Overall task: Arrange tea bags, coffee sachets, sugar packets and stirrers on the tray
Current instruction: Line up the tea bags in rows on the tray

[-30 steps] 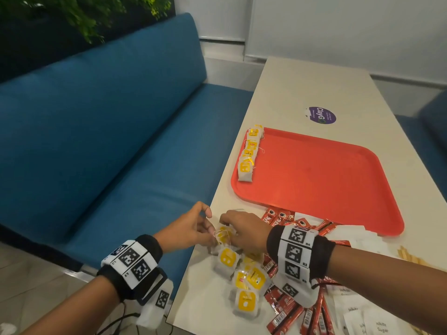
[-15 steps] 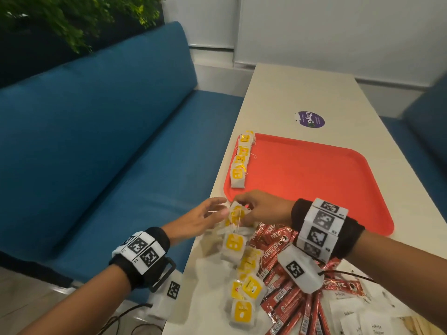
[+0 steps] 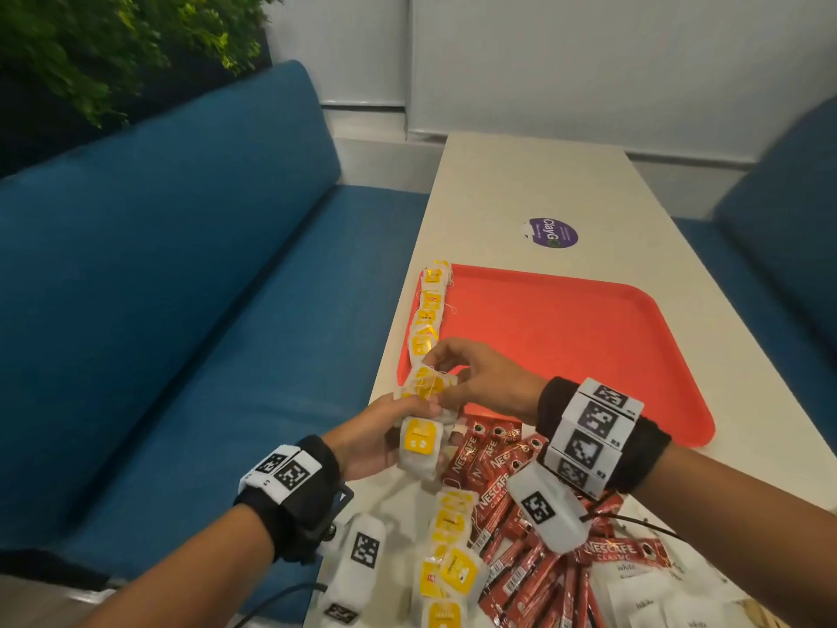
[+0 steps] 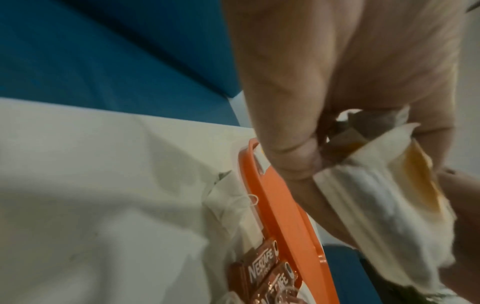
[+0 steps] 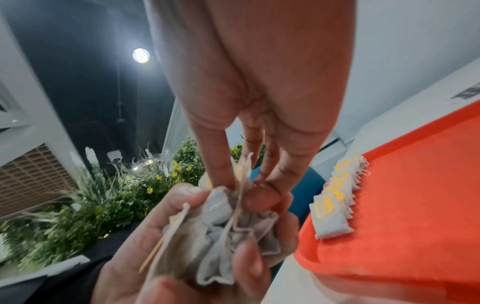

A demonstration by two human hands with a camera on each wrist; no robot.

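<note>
Left hand (image 3: 376, 439): palm up, fingers curled under a bunch of tea bags (image 3: 423, 412); soft crumpled white paper pouches, square yellow tags, thin white strings. Right hand (image 3: 480, 383): fingertips pinched on the top of the same bunch, near the tags and strings. Bunch held above the near left corner of the tray (image 3: 589, 337); contact with the tray not discernible.

Tray: smooth red-orange plastic, rectangular, rounded corners, raised rim, flat on the pale matte counter (image 3: 512, 183). Row of tea bags (image 3: 428, 310) laid overlapping along the tray's left edge, flat pouches with yellow tags uppermost.

Loose tea bags (image 3: 448, 564) on the counter near the left wrist. Beside them, coffee sachets (image 3: 507, 505): glossy red foil sticks, long and narrow, fanned in a heap just before the tray's near rim. White paper sugar packets (image 3: 652, 596) at lower right. Round purple sticker (image 3: 552, 232) on the counter beyond the tray. Blue upholstered bench (image 3: 181, 287) left of the counter.
</note>
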